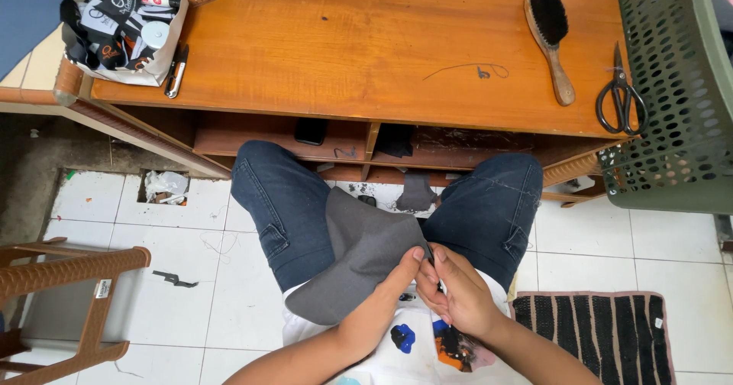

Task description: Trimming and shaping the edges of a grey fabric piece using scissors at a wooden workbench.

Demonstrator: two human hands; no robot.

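On the person's lap, below the tabletop (pixel 343 56), the grey cloth (pixel 355 259) has its corner pinched in the left hand's (pixel 382 297) closed fingers (pixel 412 259), while the right hand (pixel 458 293) grips a thin tool against that edge.

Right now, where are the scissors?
In the head view, the scissors lie at the right end of the wooden table, between the brush and the green perforated basket.

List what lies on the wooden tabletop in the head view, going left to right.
Bag of small black and white items → black clip-like tool beside it → thread scrap lying loose → wooden-handled brush → black scissors at the right edge, next to the green basket.
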